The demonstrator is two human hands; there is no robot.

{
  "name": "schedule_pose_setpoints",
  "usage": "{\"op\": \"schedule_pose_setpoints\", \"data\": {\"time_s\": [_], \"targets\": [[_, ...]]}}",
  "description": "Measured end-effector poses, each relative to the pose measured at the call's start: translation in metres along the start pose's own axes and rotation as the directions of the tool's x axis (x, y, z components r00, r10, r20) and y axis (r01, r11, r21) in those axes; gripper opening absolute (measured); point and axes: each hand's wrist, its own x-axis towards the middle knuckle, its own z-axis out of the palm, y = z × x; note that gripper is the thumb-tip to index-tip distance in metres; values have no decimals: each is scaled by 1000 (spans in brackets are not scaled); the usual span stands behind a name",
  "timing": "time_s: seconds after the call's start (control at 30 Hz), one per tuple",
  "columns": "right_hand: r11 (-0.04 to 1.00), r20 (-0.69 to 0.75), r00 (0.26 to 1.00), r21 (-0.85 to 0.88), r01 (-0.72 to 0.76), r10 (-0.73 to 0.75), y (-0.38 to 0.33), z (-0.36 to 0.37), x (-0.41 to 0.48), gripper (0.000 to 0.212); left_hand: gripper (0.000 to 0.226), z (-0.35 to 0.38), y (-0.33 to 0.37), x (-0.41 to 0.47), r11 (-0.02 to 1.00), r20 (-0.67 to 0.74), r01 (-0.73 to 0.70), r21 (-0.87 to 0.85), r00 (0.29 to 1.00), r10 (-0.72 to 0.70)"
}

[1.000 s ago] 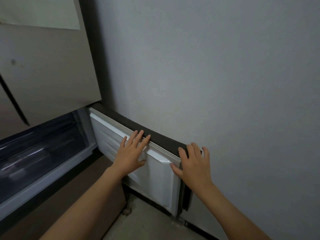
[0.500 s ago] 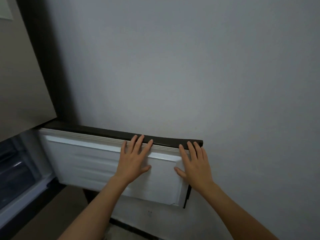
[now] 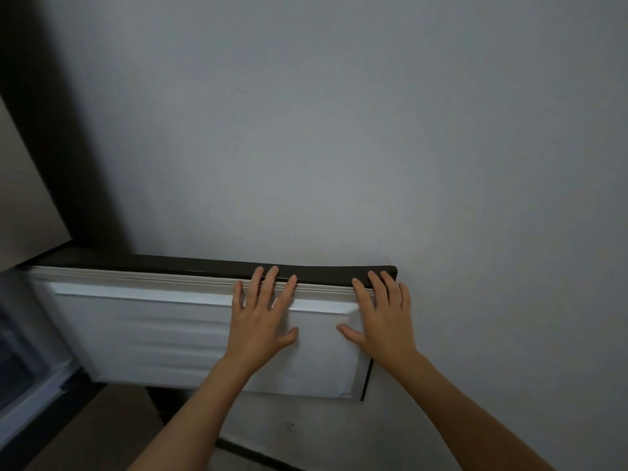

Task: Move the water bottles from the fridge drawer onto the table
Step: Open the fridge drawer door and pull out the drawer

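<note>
My left hand (image 3: 261,321) and my right hand (image 3: 380,317) both lie flat on the white inside of the drawer front (image 3: 153,334). My fingers are straight and spread, not curled round anything. The tips reach over its dark top edge (image 3: 170,263). The drawer front stands out from the fridge, close to the grey wall (image 3: 339,130). The inside of the drawer (image 3: 17,351) is far left, dark and blurry. I see no water bottles and no table, so I cannot tell where the bottles are. I think I am on the drawer step, not carrying yet. Next I must look into the drawer, find a bottle and grip it.
</note>
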Motion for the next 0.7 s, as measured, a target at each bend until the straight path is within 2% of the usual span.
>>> {"op": "schedule_pose_setpoints", "data": {"time_s": [0.13,0.3,0.4,0.47,0.53,0.63,0.7], "targets": [[997,-45,997,54,57,-55,-4,1,8,68,116,-6,-5,-5,999,34,27,-22,999,-27],[947,-108,969,212,243,-224,-35,-1,30,68,71,-23,-16,-47,952,40,300,-59,954,-298],[879,-96,931,309,363,-351,-61,-2,35,76,64,-38,-19,-85,892,66,452,-8,890,-451],[826,-88,900,366,429,-428,-80,-3,36,77,65,-55,-17,-108,812,74,583,25,809,-583],[753,-101,852,423,505,-514,-100,-5,32,76,64,-75,-12,-135,696,96,714,79,689,-718],[645,-142,782,486,590,-607,-129,-6,23,76,65,-104,-5,-177,581,38,793,185,585,-810],[580,-135,742,538,612,-657,-149,-9,13,77,63,-121,0,-210,472,3,855,216,483,-876]]}}
